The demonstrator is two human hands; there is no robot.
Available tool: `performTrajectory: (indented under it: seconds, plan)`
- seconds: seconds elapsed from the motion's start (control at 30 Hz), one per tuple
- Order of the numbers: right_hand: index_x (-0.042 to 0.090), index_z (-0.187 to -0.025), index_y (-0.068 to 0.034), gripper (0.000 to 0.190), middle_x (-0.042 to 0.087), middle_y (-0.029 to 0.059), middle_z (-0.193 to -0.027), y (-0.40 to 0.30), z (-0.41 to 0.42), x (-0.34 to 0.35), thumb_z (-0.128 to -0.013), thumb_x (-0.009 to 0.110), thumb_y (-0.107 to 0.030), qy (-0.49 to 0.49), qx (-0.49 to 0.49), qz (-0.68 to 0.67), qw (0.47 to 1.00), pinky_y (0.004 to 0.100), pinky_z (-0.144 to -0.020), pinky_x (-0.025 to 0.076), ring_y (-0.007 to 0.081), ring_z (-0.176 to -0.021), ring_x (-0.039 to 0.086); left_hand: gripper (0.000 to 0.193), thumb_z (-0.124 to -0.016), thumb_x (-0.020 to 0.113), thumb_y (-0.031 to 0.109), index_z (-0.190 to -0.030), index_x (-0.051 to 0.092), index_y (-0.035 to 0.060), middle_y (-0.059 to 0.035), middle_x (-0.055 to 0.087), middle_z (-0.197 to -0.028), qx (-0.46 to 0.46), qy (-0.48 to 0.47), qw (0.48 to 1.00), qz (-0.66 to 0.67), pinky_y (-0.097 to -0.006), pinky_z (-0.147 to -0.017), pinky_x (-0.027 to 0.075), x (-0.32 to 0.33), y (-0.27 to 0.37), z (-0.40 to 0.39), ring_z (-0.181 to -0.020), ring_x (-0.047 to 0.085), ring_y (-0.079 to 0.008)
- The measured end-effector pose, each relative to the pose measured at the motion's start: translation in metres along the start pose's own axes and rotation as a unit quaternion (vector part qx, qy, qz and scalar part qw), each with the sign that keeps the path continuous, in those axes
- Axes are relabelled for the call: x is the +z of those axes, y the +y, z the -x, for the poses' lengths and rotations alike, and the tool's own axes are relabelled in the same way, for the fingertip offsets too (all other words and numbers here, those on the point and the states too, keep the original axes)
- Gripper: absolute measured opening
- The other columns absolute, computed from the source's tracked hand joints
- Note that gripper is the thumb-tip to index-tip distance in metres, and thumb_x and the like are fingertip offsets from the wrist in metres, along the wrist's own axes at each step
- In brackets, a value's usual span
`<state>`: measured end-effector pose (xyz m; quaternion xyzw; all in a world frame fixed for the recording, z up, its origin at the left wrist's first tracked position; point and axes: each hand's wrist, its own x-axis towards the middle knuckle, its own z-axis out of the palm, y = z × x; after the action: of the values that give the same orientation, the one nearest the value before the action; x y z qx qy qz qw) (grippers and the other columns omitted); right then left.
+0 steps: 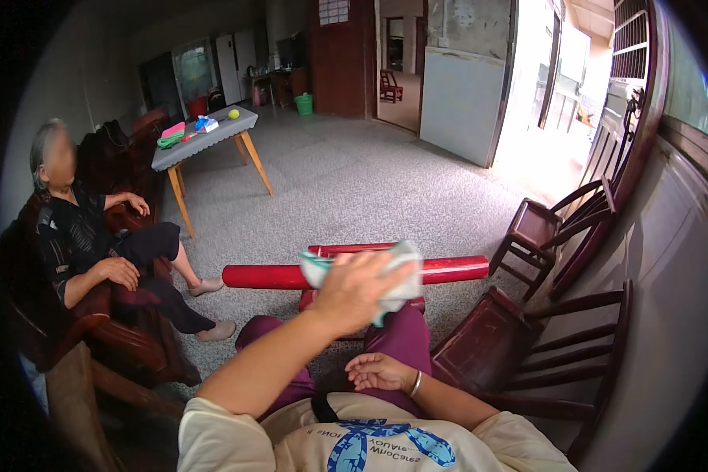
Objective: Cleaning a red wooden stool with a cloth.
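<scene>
My left hand [354, 289] presses a pale cloth with green edging [410, 268] onto a long, glossy red cylinder [259, 276]. Cloth and fingers are slightly blurred and cover the middle of the cylinder. It lies crosswise before my knees, over a small red wooden seat or stand [308, 299] that is mostly hidden. A second red piece [354, 249], like a rail, shows just behind the cylinder. With its fingers loosely curled and nothing in them, my right hand [380, 371] rests at my lap, a silver-coloured bangle on the wrist.
Dark wooden chairs [489, 336] [537, 227] stand close on my right along the wall. A person [82, 236] sits on a wooden sofa at left, feet near the cylinder's left end. Beyond is a cloth-covered table [203, 138] bearing folded cloths and a yellow-green ball [233, 114].
</scene>
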<state>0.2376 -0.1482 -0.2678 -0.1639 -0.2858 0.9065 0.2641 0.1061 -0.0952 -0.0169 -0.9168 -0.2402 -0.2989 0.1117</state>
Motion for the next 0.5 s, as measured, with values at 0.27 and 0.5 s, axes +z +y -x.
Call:
performTrajectory:
  seconds: [0.27,0.5]
  plan:
    - [0.058,-0.118,0.000,0.025,0.066,0.0100,-0.102,0.003,-0.001,-0.007,-0.097,0.054,-0.012,-0.015,-0.010,0.007,1.000,0.0352,-0.086,0.054,0.0184,-0.092,0.066,0.054,-0.055,0.076,0.004,-0.106,0.063,0.0118,-0.0066,0.063,-0.100,-0.177,0.008,0.980,-0.087,-0.0397,-0.087,0.042,-0.073,-0.077,0.099,-0.099,0.060,-0.0284]
    - [0.057,-0.119,0.001,0.025,0.066,0.0104,-0.102,0.003,0.000,-0.004,-0.098,0.053,-0.011,-0.004,-0.009,0.013,1.000,0.0351,-0.086,0.054,0.0182,-0.092,0.066,0.046,-0.057,0.070,0.006,-0.102,0.061,0.0115,-0.0085,0.061,-0.098,-0.228,0.023,0.965,-0.124,-0.0449,-0.093,0.038,-0.060,-0.069,0.094,-0.101,0.057,-0.0295]
